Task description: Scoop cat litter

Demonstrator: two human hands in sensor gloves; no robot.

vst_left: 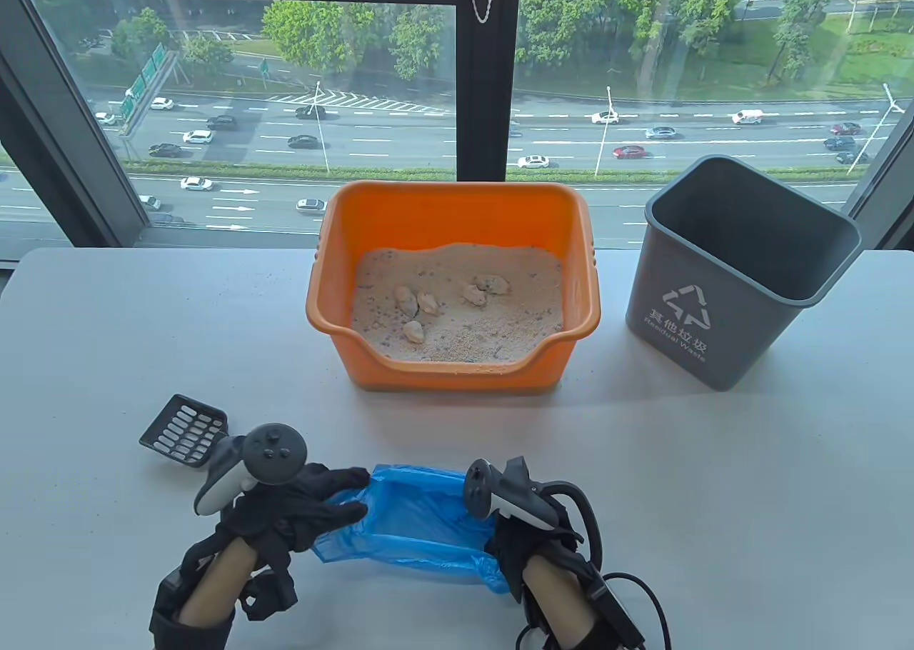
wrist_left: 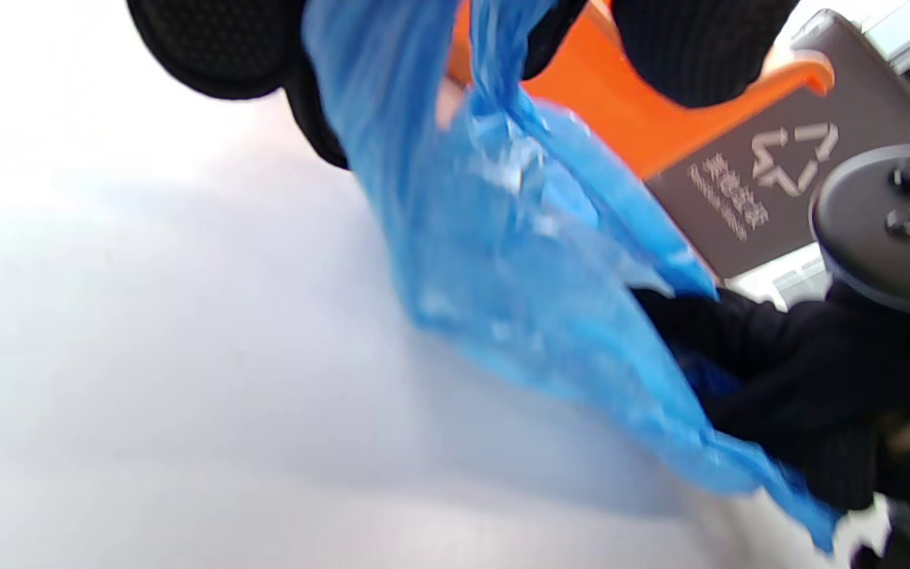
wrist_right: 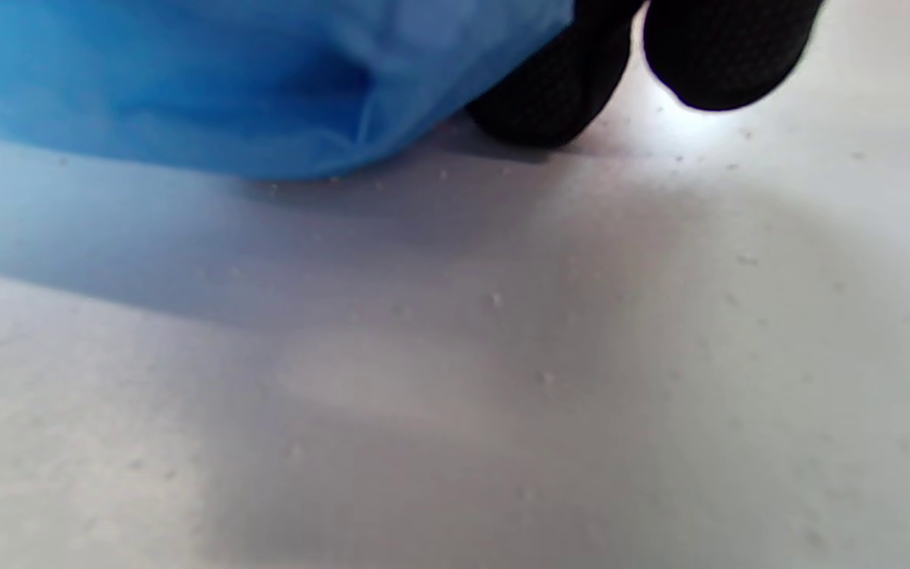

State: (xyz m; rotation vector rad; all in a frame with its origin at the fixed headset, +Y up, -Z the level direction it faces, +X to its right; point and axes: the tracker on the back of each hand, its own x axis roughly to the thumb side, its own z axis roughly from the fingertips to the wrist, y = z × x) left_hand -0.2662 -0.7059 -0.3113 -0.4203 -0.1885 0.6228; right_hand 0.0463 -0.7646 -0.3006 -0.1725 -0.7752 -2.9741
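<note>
Orange litter box (vst_left: 457,214): pale sand, 5 clumps. Both hands (vst_left: 300,511) pinch blue bag (vst_left: 418,528) open.

One tray (vst_left: 457,214), five clumps (vst_left: 428,303), one bin (vst_left: 742,271)

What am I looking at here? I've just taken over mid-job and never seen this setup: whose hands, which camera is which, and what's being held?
No robot: a person's two hands in black sensor gloves, each with a controller-like tracker strapped on its back. The big picture looks down at the white table; the other two come from cameras on each wrist, so they are close and blurry. On the table stand an orange litter box holding litter and several clumps, a grey waste bin to its right, and a black slotted scoop lying untouched near the left hand. Both the left hand and the right hand hold a blue plastic bag, seemingly spreading it open.
</note>
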